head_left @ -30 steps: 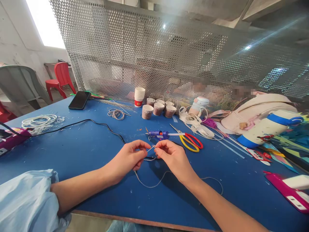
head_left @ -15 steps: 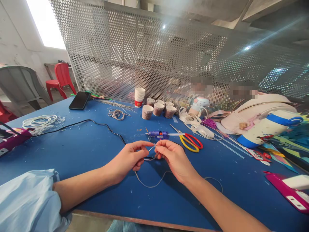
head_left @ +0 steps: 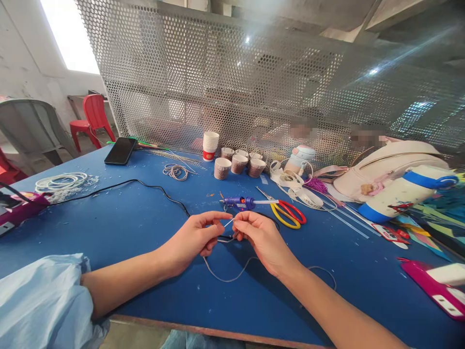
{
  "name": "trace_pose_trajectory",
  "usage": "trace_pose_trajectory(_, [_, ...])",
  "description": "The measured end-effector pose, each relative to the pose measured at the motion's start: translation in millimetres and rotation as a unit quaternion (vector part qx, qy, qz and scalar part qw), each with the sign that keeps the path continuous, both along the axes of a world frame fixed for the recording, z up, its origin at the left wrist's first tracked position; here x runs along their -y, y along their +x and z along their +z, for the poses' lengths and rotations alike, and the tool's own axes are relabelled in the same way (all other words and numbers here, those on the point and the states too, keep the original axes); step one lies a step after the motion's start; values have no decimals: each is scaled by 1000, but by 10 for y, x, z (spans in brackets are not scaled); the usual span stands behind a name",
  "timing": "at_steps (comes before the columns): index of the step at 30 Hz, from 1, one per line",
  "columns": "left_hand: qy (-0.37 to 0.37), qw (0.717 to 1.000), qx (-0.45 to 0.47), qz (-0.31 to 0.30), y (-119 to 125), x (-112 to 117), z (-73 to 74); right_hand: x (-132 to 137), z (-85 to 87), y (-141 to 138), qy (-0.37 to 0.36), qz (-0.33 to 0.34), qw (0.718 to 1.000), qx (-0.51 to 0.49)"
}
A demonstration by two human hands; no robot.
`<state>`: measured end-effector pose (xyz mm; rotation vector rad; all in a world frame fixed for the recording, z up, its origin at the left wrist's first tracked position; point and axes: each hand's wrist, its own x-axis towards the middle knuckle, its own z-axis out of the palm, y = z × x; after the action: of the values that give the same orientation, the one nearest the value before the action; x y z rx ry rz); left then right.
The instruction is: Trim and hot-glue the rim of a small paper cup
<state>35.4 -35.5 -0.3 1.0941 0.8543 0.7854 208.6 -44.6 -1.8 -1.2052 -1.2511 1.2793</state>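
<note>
My left hand point(head_left: 196, 238) and my right hand point(head_left: 260, 240) meet over the middle of the blue table, fingertips almost touching. Between them runs a short, pale, thin strand point(head_left: 228, 223), pinched by both hands. A thin grey cord point(head_left: 229, 281) trails from under the hands, curves across the tabletop and reappears beyond my right wrist. Whether the strand and the cord are one piece is hidden by my fingers. Just behind the hands lies a purple glue gun point(head_left: 238, 202) with a clear glue stick in its back. Scissors point(head_left: 290, 218) with red and yellow handles rest beside it.
Several cord-wrapped cups point(head_left: 222, 168) and a stack of paper cups point(head_left: 210, 145) stand behind. Coiled cords point(head_left: 176, 171), a phone point(head_left: 120, 151) and a black cable point(head_left: 145, 185) lie left. Right are a bottle point(head_left: 407, 191), a pink bag point(head_left: 381, 167) and a power strip point(head_left: 432, 291).
Both hands keep nearly the same pose and grip. The view has shifted very slightly; nothing on the table has visibly moved.
</note>
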Motion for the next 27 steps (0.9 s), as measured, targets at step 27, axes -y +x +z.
trace_pose_trajectory(27, [9,1000,-13,6,-3,1,19,7,35,2,1,0,1000,-19])
